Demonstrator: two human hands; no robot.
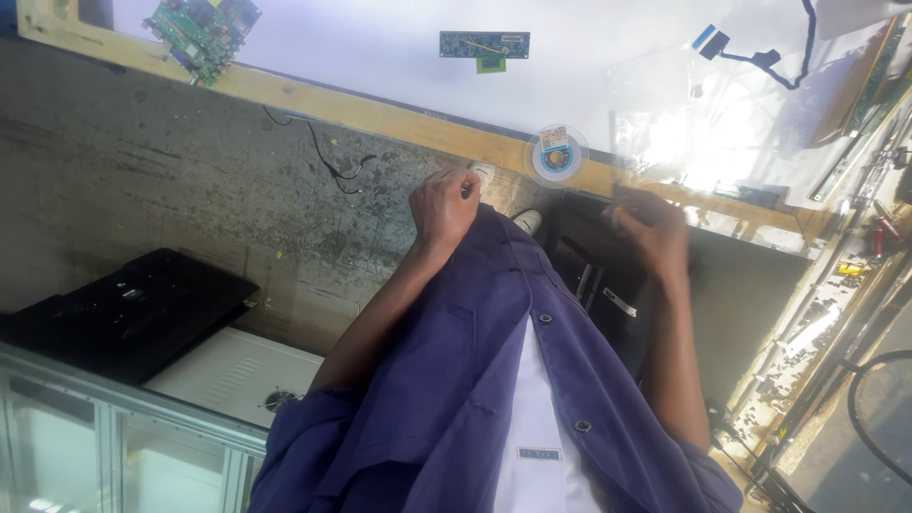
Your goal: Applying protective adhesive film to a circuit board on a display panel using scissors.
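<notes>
Our left hand is curled shut on the hem of the purple coat; our right hand is blurred, so we cannot tell its grip. Both hang just below the workbench's wooden front edge, where a round solder-wick spool sits between them, with a small blue circuit board farther in.

I see a white, smooth surface edged with a pale raw wooden rim — matt, grainy. A clear plastic bag gleams glossy with glare. My coat is soft matt blue cloth. The floor is rough, stained concrete — the black case looks dull plastic.
</notes>
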